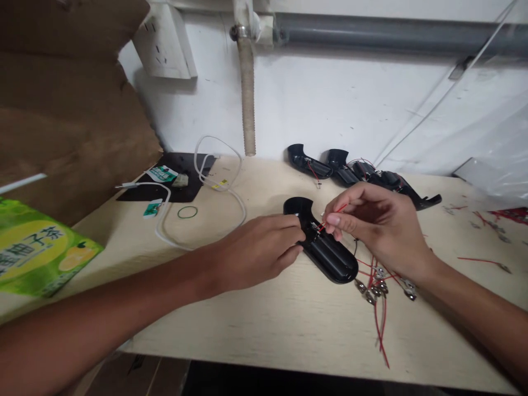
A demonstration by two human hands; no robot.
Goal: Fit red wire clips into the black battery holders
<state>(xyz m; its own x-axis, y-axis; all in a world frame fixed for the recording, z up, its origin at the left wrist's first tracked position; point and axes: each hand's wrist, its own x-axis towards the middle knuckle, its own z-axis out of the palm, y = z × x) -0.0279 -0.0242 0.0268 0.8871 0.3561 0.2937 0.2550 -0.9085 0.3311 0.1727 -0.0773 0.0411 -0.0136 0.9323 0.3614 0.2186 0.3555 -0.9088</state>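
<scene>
A black curved plastic housing (pixel 330 257) lies on the pale table, between my two hands. My left hand (pixel 264 247) is closed at its left edge, the fingers wrapped against the housing beside its narrow middle. With thumb and forefinger, my right hand (pixel 371 223) pinches a thin red wire (pixel 341 208) just above the housing, where red leads run to small metal parts. Below my right hand, a loose pile of red wires with metal contacts (pixel 377 289) rests on the table.
Several similar black housings (pixel 317 165) stand in a row near the wall. A white cable (pixel 243 201) loops at the left, near a green packet (pixel 45 247) and a cardboard box (pixel 74 126). More red wires (pixel 478 258) are scattered at the right.
</scene>
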